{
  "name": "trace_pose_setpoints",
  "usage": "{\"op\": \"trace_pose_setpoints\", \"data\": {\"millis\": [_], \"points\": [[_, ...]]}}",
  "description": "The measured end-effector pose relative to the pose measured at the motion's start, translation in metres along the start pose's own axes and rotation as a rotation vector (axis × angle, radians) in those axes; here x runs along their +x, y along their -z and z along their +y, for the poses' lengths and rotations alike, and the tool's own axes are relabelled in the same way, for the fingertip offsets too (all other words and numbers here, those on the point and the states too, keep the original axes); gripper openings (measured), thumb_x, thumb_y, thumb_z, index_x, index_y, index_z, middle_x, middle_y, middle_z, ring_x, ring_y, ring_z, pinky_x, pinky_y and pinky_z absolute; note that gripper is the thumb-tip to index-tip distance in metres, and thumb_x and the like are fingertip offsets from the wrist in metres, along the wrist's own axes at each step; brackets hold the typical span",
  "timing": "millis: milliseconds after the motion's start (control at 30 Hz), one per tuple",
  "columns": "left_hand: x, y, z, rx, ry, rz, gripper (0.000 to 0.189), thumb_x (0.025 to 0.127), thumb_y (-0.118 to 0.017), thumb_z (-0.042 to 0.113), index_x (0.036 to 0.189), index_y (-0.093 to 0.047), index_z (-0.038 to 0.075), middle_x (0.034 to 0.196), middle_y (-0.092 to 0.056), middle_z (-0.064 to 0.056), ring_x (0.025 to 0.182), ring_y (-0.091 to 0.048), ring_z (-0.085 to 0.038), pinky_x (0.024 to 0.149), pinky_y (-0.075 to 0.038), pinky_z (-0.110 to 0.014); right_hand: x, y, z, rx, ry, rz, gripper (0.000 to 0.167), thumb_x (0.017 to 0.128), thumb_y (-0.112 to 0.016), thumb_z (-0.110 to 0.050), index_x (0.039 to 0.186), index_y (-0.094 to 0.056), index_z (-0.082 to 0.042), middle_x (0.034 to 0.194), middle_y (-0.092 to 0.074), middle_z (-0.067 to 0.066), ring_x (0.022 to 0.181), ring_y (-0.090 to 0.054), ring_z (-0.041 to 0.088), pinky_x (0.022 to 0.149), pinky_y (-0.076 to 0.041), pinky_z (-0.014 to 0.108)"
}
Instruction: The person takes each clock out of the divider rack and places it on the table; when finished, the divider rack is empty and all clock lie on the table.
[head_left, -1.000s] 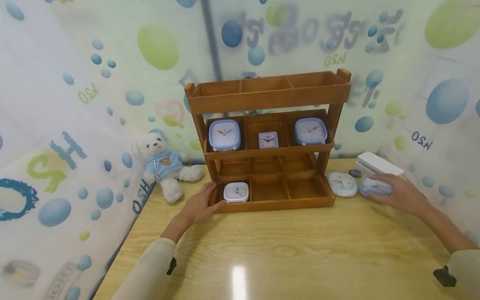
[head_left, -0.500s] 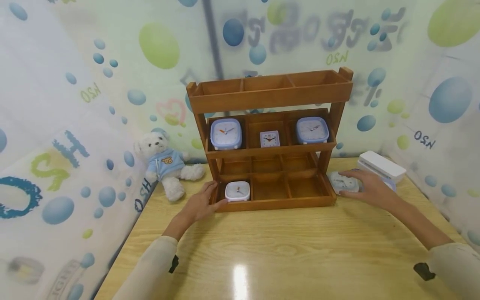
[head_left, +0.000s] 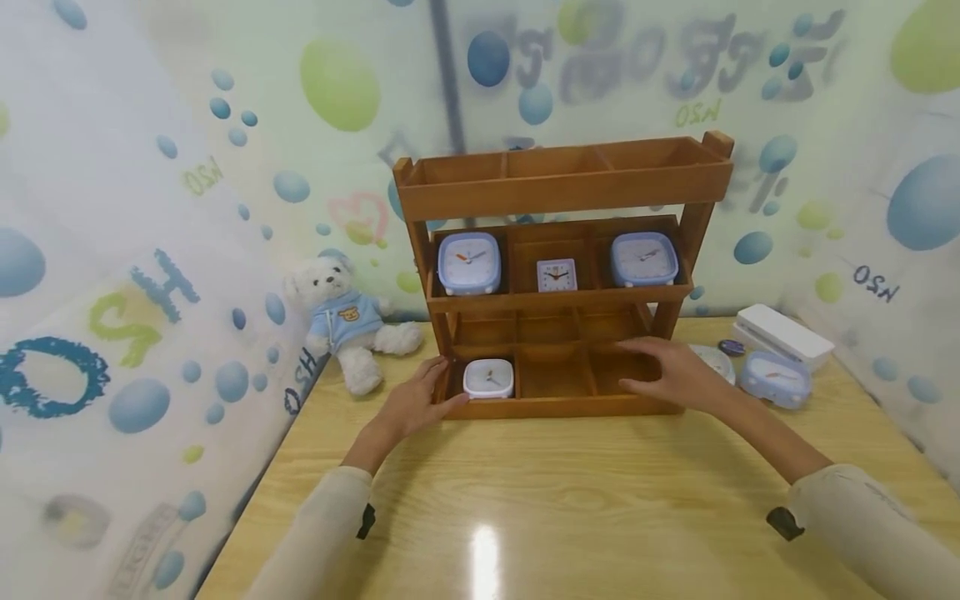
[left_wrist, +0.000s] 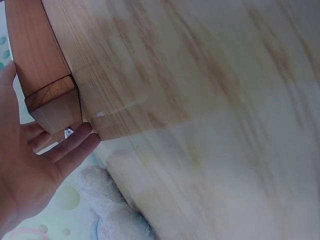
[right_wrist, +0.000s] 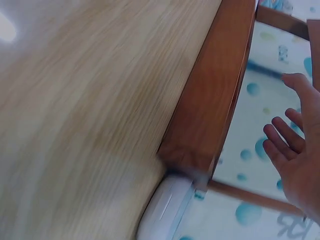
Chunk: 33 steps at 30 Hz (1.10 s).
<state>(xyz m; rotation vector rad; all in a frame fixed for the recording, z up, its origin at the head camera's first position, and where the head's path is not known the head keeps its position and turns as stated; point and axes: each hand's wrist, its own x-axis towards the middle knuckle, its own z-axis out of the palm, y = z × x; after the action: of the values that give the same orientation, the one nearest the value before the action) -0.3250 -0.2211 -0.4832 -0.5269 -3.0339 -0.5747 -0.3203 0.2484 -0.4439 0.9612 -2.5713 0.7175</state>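
Observation:
A brown wooden three-tier shelf (head_left: 562,193) stands on the table. My left hand (head_left: 408,406) touches the left end of its lowest tier, the thumb along the front edge and straight fingers at the corner (left_wrist: 57,107). My right hand (head_left: 667,373) hangs before the lowest tier's right compartment, thumb and fingers spread, holding nothing. A white clock (head_left: 488,378) sits in the lowest left compartment. The middle tier holds a blue clock (head_left: 469,262) at left, a small purple square clock (head_left: 557,275), and another blue clock (head_left: 643,258) at right.
Right of the shelf lie a pale green-and-white clock (head_left: 715,361), partly behind my right hand, and a blue clock (head_left: 776,379). Behind them are a small dark oval object (head_left: 731,347) and a white box (head_left: 782,335). A white teddy bear (head_left: 347,325) sits at left.
My right hand has left the blue clock on the table and moved left past the pale clock to the shelf's right compartment. My left hand stays at the shelf; the head view has shifted slightly.

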Motion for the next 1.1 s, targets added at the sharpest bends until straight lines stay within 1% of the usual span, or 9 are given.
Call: {"op": "trace_pose_setpoints", "data": {"millis": [200, 433, 533, 633, 700, 800, 900, 1000, 1100], "points": [[0.003, 0.001, 0.003, -0.002, 0.000, 0.007, 0.096, 0.095, -0.054, 0.074, 0.165, -0.031, 0.012, 0.170, -0.026, -0.006, 0.122, -0.064, -0.039, 0.106, -0.047, -0.055, 0.032, -0.019, -0.021, 0.039, 0.021, -0.035, 0.058, 0.088, -0.086, -0.029, 0.138, -0.067, -0.006, 0.131, -0.070, 0.016, 0.120, -0.066, 0.036, 0.098, -0.054, 0.054], [0.001, 0.001, 0.000, 0.002, 0.009, 0.005, 0.097, 0.095, -0.054, 0.074, 0.165, -0.031, 0.012, 0.170, -0.026, -0.006, 0.119, -0.065, -0.040, 0.104, -0.048, -0.055, 0.069, -0.048, -0.048, 0.180, -0.006, -0.130, 0.060, 0.093, -0.080, -0.038, 0.142, -0.064, -0.010, 0.137, -0.066, 0.014, 0.126, -0.062, 0.036, 0.103, -0.051, 0.053], [0.001, -0.001, 0.000, 0.000, 0.007, 0.007, 0.097, 0.095, -0.054, 0.074, 0.164, -0.032, 0.011, 0.170, -0.026, -0.007, 0.114, -0.067, -0.040, 0.102, -0.049, -0.055, 0.082, -0.064, -0.055, 0.202, -0.011, -0.163, 0.063, 0.092, -0.080, -0.041, 0.143, -0.063, -0.008, 0.140, -0.065, 0.011, 0.130, -0.061, 0.034, 0.106, -0.049, 0.050], [0.000, -0.002, 0.001, 0.006, 0.005, 0.008, 0.096, 0.095, -0.054, 0.074, 0.164, -0.032, 0.011, 0.170, -0.027, -0.008, 0.115, -0.067, -0.040, 0.102, -0.049, -0.055, 0.093, -0.080, -0.062, 0.195, 0.003, -0.187, 0.065, 0.091, -0.082, -0.040, 0.142, -0.064, -0.006, 0.140, -0.065, 0.009, 0.131, -0.060, 0.030, 0.108, -0.048, 0.045], [-0.001, -0.002, 0.001, 0.013, 0.005, 0.009, 0.097, 0.094, -0.055, 0.075, 0.164, -0.033, 0.011, 0.169, -0.028, -0.008, 0.117, -0.066, -0.040, 0.103, -0.049, -0.055, 0.099, -0.091, -0.068, 0.196, 0.019, -0.200, 0.066, 0.089, -0.084, -0.038, 0.141, -0.064, -0.004, 0.140, -0.065, 0.010, 0.131, -0.060, 0.029, 0.108, -0.048, 0.045], [-0.002, -0.002, 0.000, 0.015, 0.006, 0.009, 0.097, 0.093, -0.055, 0.075, 0.163, -0.034, 0.011, 0.169, -0.029, -0.008, 0.121, -0.064, -0.040, 0.104, -0.048, -0.054, 0.107, -0.104, -0.076, 0.204, 0.039, -0.229, 0.068, 0.088, -0.085, -0.040, 0.141, -0.064, -0.003, 0.140, -0.065, 0.010, 0.131, -0.059, 0.029, 0.108, -0.049, 0.045], [-0.003, -0.002, 0.000, 0.012, 0.016, 0.004, 0.098, 0.093, -0.055, 0.077, 0.164, -0.034, 0.013, 0.169, -0.029, -0.006, 0.119, -0.066, -0.038, 0.103, -0.049, -0.054, 0.115, -0.114, -0.082, 0.226, 0.051, -0.257, 0.071, 0.088, -0.085, -0.043, 0.142, -0.063, -0.002, 0.141, -0.064, 0.012, 0.131, -0.059, 0.029, 0.107, -0.049, 0.045], [-0.004, -0.002, 0.000, 0.002, 0.016, 0.005, 0.098, 0.092, -0.055, 0.077, 0.164, -0.034, 0.014, 0.169, -0.029, -0.004, 0.118, -0.066, -0.036, 0.103, -0.050, -0.053, 0.123, -0.123, -0.085, 0.233, 0.068, -0.276, 0.070, 0.088, -0.085, -0.043, 0.140, -0.064, -0.001, 0.140, -0.065, 0.013, 0.127, -0.061, 0.028, 0.103, -0.052, 0.044], [-0.004, -0.002, -0.001, -0.002, 0.011, 0.008, 0.098, 0.092, -0.056, 0.077, 0.164, -0.034, 0.014, 0.169, -0.028, -0.004, 0.119, -0.066, -0.036, 0.103, -0.049, -0.053, 0.129, -0.129, -0.086, 0.208, 0.079, -0.298, 0.069, 0.088, -0.084, -0.045, 0.139, -0.065, -0.003, 0.138, -0.065, 0.013, 0.123, -0.063, 0.025, 0.100, -0.053, 0.042]]}}
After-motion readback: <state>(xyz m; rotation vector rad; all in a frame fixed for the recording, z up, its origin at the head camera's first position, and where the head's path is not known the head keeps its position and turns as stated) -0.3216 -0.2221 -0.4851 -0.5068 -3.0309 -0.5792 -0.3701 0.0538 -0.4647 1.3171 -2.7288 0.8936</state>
